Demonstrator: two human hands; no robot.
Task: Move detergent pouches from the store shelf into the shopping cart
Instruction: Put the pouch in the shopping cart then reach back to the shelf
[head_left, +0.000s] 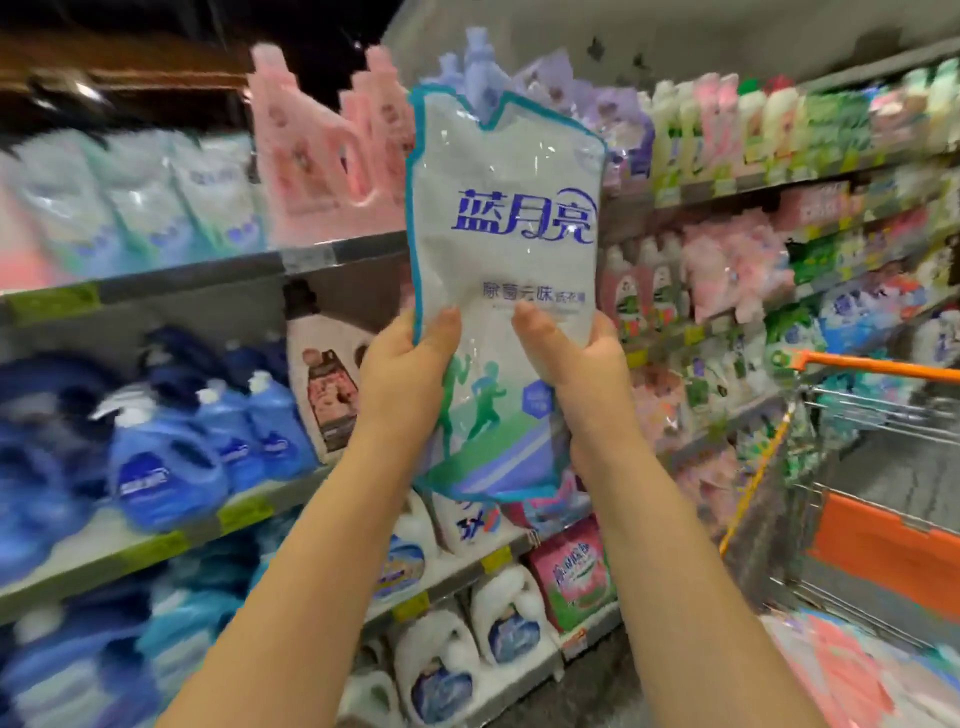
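I looked down a shop aisle under a dark ceiling, with most of the view smeared by motion. Tiered shelves (322, 254) ran from 9 o'clock across to 2 o'clock, their front edges carrying yellow-green price strips. Pale pouches (156, 208) stood on the upper tier at 10 o'clock, with pink bottles (311, 156) beside them at 11. Blue bottles (166, 467) filled the middle tier at 8 o'clock. White jugs (436, 670) and a pink bag (576, 571) sat on the lowest tiers near 6.

The detergent pouch (498, 291) stood upright in the air at the centre of the view, in front of the shelves and touching none of them. It was white with a teal border, blue lettering and green running figures. The left hand (410, 374) pinched its lower left edge and the right hand (576, 364) its lower right side. Both thumbs pressed on the front; the fingers behind were hidden.

The shopping cart (872, 366) stood at 3 to 4 o'clock, well apart from the pouch. Its orange handle jutted toward the shelves, with a wire rim and an orange panel (883, 551) below. Open air lay between the right forearm and the handle. A strip of dark floor (623, 680) ran at 6 o'clock between the shelf base and the cart. At 5 o'clock lay a blurred pink and white package (841, 670); I could not tell what it was.
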